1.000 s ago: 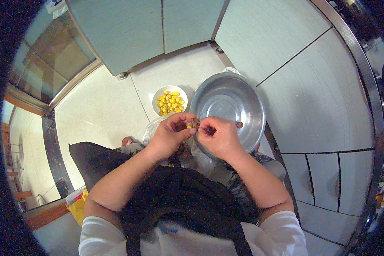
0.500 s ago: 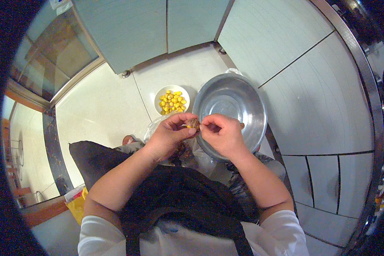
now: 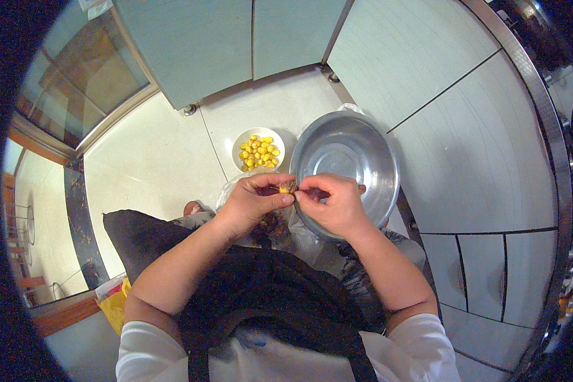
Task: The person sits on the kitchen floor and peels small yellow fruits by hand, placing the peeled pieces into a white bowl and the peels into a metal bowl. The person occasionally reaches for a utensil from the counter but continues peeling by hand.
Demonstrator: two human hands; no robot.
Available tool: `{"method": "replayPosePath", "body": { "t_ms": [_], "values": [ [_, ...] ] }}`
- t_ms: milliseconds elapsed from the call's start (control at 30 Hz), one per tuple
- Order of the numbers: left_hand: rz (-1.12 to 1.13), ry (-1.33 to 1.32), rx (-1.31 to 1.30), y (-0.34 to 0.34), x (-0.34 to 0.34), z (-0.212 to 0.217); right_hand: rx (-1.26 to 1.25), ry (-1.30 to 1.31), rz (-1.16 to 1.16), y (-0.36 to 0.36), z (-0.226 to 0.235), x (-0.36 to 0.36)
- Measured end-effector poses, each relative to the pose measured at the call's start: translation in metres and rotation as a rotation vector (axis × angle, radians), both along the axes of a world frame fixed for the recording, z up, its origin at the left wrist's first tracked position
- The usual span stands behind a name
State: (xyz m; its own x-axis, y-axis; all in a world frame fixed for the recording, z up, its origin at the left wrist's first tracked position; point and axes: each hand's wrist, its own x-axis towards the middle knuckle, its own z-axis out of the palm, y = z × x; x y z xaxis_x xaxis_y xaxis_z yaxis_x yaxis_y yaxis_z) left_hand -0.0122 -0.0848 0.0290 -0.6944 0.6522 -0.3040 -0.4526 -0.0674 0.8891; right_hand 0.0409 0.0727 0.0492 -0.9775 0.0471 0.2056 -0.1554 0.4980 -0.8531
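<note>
Between the fingertips of both hands, a small brown-and-yellow nut (image 3: 287, 187) is pinched, the left hand (image 3: 253, 204) at its 9 o'clock and the right hand (image 3: 332, 204) at its 3 o'clock. Held so lightly, it could slip and drop past the steel basin (image 3: 375, 159) at 2 o'clock, or miss the white bowl (image 3: 240, 141) of yellow kernels at 11 o'clock.

Shiny metal basin (image 3: 347, 159), glossy white bowl (image 3: 243, 141)

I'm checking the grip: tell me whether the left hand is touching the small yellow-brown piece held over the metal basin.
Touching. The head view shows the left hand pinching the small yellow-brown piece at its fingertips, with no gap; the right hand meets it too.
</note>
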Motion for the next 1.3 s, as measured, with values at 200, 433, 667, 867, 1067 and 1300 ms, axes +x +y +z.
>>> {"method": "replayPosePath", "body": {
  "t_ms": [200, 433, 667, 867, 1067, 1300],
  "values": [
    [-0.031, 0.060, -0.024, -0.003, -0.001, -0.002, -0.004, 0.012, 0.015, -0.001, 0.002, 0.000],
    [-0.060, 0.040, -0.042, -0.003, 0.000, 0.004, 0.100, 0.055, 0.027, 0.000, 0.001, 0.000],
    [-0.047, -0.031, 0.080, -0.004, 0.001, -0.002, -0.056, -0.030, -0.070, 0.000, 0.000, -0.002],
    [-0.034, -0.180, 0.270, -0.006, 0.000, 0.001, -0.100, -0.086, -0.162, 0.010, -0.002, -0.005],
    [0.041, -0.140, 0.243, -0.004, 0.002, -0.005, -0.080, -0.099, -0.088, -0.002, -0.001, -0.001],
    [0.042, -0.038, 0.128, -0.004, 0.001, -0.003, -0.116, -0.173, -0.026, 0.000, -0.004, -0.002]
  ]
}}
